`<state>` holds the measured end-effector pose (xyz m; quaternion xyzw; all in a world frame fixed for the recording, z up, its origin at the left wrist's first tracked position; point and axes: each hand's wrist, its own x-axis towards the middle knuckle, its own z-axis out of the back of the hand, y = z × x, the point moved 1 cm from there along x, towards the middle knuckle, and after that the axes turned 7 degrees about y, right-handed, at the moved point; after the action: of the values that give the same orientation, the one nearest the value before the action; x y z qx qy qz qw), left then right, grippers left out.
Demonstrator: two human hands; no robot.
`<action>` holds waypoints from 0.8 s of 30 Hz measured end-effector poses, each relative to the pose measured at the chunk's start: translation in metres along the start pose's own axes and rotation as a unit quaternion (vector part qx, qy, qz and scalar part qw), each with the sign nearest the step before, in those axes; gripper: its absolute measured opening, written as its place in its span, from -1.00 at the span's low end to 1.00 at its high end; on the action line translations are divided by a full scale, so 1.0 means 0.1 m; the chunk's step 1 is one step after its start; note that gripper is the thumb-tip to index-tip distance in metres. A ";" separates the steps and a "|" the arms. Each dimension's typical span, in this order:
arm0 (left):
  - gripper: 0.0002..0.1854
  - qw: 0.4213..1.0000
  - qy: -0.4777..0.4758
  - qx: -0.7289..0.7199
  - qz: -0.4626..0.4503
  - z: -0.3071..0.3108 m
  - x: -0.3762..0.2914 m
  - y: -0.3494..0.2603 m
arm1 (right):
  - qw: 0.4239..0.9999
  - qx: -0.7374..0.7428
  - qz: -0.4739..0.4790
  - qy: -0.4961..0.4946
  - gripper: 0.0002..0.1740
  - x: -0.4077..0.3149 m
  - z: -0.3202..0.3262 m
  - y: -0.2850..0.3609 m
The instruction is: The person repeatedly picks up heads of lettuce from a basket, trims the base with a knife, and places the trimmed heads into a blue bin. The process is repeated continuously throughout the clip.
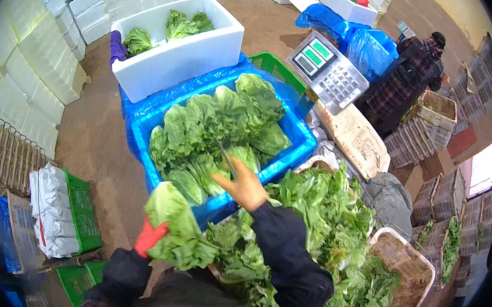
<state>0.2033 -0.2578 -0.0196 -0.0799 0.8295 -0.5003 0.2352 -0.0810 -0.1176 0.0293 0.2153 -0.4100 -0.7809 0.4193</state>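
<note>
My left hand, in a red glove, grips a head of leafy lettuce in front of my body. My right hand, in an orange glove, holds a knife by its handle, its blade pointing away over the lettuces. Beneath the blade lie several green lettuce heads, packed in a crate lined with blue plastic. A heap of loose lettuce leaves fills the area below and right of my right forearm.
Behind the blue-lined crate stands a white foam box holding some lettuce. A digital scale's keypad unit rises at the right. Another person stands farther off at upper right. A brown-stained plastic crate is at lower right, a green crate at left.
</note>
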 end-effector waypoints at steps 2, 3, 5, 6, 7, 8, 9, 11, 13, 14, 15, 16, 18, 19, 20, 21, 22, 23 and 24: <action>-0.11 0.999 -0.018 0.001 -0.026 0.33 0.11 -0.22 | 0.993 -0.098 0.044 -0.055 -0.10 0.81 -0.29 0.19; -0.14 0.999 -0.015 0.005 -0.043 0.42 0.15 -0.32 | 0.986 -0.154 0.033 -0.049 0.01 1.15 -0.48 0.26; -0.19 0.996 -0.034 0.015 -0.076 0.55 0.28 -0.53 | 0.976 -0.210 -0.034 0.055 0.20 1.66 -0.87 0.29; -0.15 0.991 -0.060 0.054 -0.111 0.59 0.36 -0.65 | 0.966 -0.234 -0.045 0.097 0.28 1.79 -1.02 0.22; -0.11 0.982 -0.072 0.097 -0.143 0.61 0.47 -0.75 | 0.963 -0.244 -0.041 0.107 0.29 1.86 -1.10 0.10; -0.01 0.981 -0.093 0.098 -0.141 0.65 0.58 -0.85 | 0.957 -0.255 -0.063 0.120 0.26 1.89 -1.12 -0.07; 0.09 0.981 -0.095 0.098 -0.138 0.68 0.74 -0.94 | 0.954 -0.262 -0.059 0.132 0.20 1.90 -1.09 -0.27; 0.14 0.981 -0.096 0.100 -0.134 0.77 1.10 -1.09 | 0.965 -0.232 -0.055 0.110 0.12 1.93 -1.03 -0.55; 0.20 0.962 -0.140 0.182 -0.150 0.87 1.55 -1.15 | 0.985 -0.158 0.006 0.063 0.08 1.94 -0.93 -0.73; 0.22 0.943 -0.187 0.243 -0.132 0.92 1.79 -1.13 | 0.987 -0.153 0.010 0.042 0.07 1.93 -0.89 -0.77; 0.25 0.920 -0.213 0.283 -0.170 0.96 2.00 -1.09 | 0.991 -0.124 0.049 0.017 0.07 1.94 -0.88 -0.78; 0.26 0.907 -0.246 0.319 -0.120 1.00 2.22 -1.00 | 0.991 -0.125 0.052 -0.007 0.05 1.94 -0.90 -0.77; 0.28 0.899 -0.261 0.335 -0.108 1.05 2.55 -0.78 | 0.988 -0.149 -0.010 0.029 0.06 1.96 -0.99 -0.73; 0.29 0.883 -0.280 0.374 -0.036 1.06 2.68 -0.64 | 0.987 -0.159 -0.019 0.013 0.06 1.96 -1.04 -0.71; 0.30 0.862 -0.331 0.384 -0.022 1.11 2.75 -0.56 | 0.982 -0.174 -0.047 0.048 0.08 1.97 -1.10 -0.70; 0.31 0.865 -0.319 0.386 0.017 1.13 2.83 -0.45 | 0.977 -0.195 -0.045 0.071 0.12 1.97 -1.15 -0.69; 0.30 0.854 -0.330 0.403 0.003 1.18 2.86 -0.39 | 0.973 -0.222 -0.029 0.057 0.12 1.98 -1.18 -0.68; 0.29 0.854 -0.314 0.413 0.023 1.22 2.90 -0.33 | 0.970 -0.231 -0.018 0.068 0.12 1.99 -1.20 -0.66; 0.29 0.851 -0.318 0.418 0.027 1.28 2.92 -0.29 | 0.970 -0.238 0.004 0.045 0.11 2.00 -1.19 -0.64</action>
<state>0.0043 -0.4804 -0.1347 -0.1060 0.4240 -0.7403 0.5108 -0.1414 -0.3184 -0.0899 0.1430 -0.1940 -0.8438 0.4796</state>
